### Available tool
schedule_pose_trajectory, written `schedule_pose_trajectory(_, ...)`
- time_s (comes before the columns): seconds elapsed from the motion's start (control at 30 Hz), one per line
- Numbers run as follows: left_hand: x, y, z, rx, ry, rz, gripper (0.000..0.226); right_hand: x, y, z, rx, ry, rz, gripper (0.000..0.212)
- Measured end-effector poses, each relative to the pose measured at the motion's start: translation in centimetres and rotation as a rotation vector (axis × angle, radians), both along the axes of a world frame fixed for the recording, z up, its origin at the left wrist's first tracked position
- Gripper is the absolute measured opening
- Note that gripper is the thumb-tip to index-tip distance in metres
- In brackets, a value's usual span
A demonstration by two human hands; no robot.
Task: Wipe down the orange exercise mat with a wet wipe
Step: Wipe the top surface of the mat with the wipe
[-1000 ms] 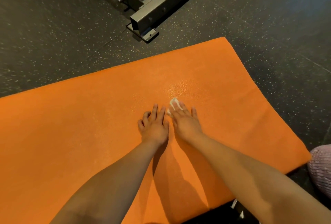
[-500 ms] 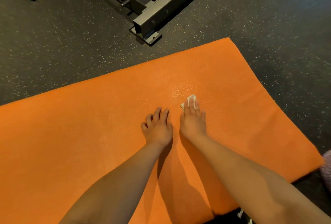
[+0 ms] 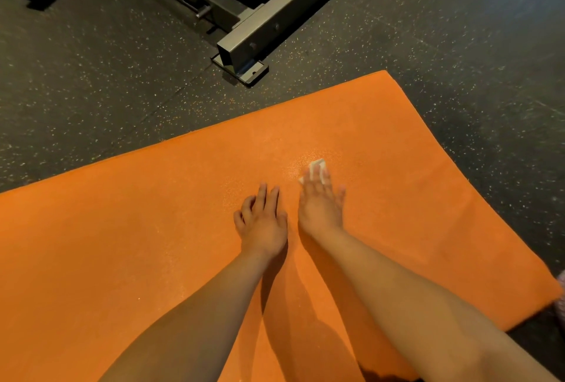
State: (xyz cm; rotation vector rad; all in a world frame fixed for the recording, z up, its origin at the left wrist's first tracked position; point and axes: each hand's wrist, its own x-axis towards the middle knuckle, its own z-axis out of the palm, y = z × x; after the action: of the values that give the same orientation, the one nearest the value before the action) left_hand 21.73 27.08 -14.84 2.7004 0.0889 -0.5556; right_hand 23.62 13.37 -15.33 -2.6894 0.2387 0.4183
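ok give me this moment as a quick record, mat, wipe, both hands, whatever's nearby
mat: orange exercise mat, flat on dark speckled floor
wipe: white wet wipe on the mat, partly under fingertips
right hand: straight fingers press the wipe
left hand: rests on mat alongside, holds nothing
nearby: grey metal frame foot beyond mat's far edge

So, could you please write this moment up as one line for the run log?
step: wipe | right hand: presses wet wipe onto orange mat | left hand: rests on mat beside it
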Motion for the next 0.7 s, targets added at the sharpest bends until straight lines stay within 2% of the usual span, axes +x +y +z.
schedule_pose_trajectory(0.07, -0.1, 0.1, -0.1, -0.027, -0.024, 0.003, 0.052, 0.0, 1.1, 0.4, 0.028, 0.017, 0.231, 0.060)
schedule_pose_trajectory(0.13, -0.2, 0.5, -0.2, -0.042, -0.047, -0.005, 0.053, 0.2, 0.7, 0.5, -0.005, 0.020, 0.365, 0.060)
schedule_pose_trajectory(0.2, -0.2, 0.7, -0.3, -0.027, -0.045, -0.025, 0.055, 0.7, -0.5, 0.4, -0.048, 0.021, 0.297, 0.061)
schedule_pose_trajectory(0.3, 0.1, 0.5, -0.1, -0.018, -0.010, -0.013, 0.056, 1.5, -1.4, 0.6, -0.036, 0.069, -0.022, 0.059)
schedule_pose_trajectory(0.33, 0.0, 0.5, 0.0, -0.014, -0.004, -0.008, 0.055, 1.6, -0.8, 0.9, -0.020, 0.076, -0.041, 0.060)
schedule_pose_trajectory(0.47, 0.1, 0.5, 0.3, -0.052, -0.012, 0.025, 0.051, 0.0, 2.0, 1.3, 0.040, 0.072, 0.312, 0.062)
schedule_pose_trajectory(0.53, 0.1, 0.7, 0.6, -0.062, -0.030, 0.012, 0.051, 0.2, 0.8, 1.2, 0.009, 0.045, 0.374, 0.058)
schedule_pose_trajectory(0.6, 0.1, 0.9, 0.8, -0.045, -0.027, -0.005, 0.053, 0.9, -0.8, 1.0, -0.047, 0.040, 0.273, 0.062)
schedule_pose_trajectory(0.7, 0.1, 0.8, 1.0, -0.028, -0.008, 0.009, 0.052, 1.6, -1.5, 1.0, -0.078, 0.081, 0.002, 0.065)
